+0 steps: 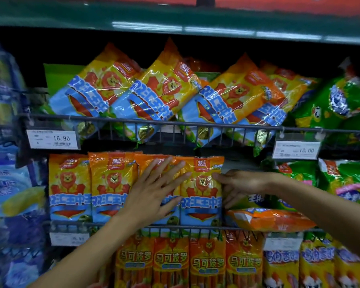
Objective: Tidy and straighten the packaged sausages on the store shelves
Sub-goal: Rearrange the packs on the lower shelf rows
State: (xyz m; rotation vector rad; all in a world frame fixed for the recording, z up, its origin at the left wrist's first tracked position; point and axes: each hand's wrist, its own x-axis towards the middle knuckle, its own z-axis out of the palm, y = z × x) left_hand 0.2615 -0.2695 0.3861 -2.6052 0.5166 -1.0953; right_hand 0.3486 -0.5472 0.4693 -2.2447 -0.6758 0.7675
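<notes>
On the middle shelf, in the head view, your left hand (154,190) lies flat with its fingers spread and straight, the palm pressing the glossy front of the third upright sausage pack (148,163), which it mostly covers. Your right hand (240,183) comes in from the right and holds the right edge of the fourth sausage pack (201,190): the thumb lies across its front, and the fingers curl down beside its right edge, so it grips that pack. Both packs stand upright and touch side by side, behind a thin dark wire rail (195,227).

To their left, two more upright packs (89,188) of the same kind stand in the same row, flat rectangles of crinkled shiny film in orange, yellow and blue with a lion print. Just right of the fourth pack, an orange pack (272,220) lies on its side, puffy and wrinkled, resting on the rail.

On the shelf above, four large lion packs (164,96) lean tilted like diamonds against another wire rail, their film catching white glare. A white price tag (53,139) reads 16.90; a second tag (296,150) reads 12.00. Green bags (339,100) sit at the right. On the shelf below, there are long narrow orange packs (189,262), showing red sausage sticks through clear film.
</notes>
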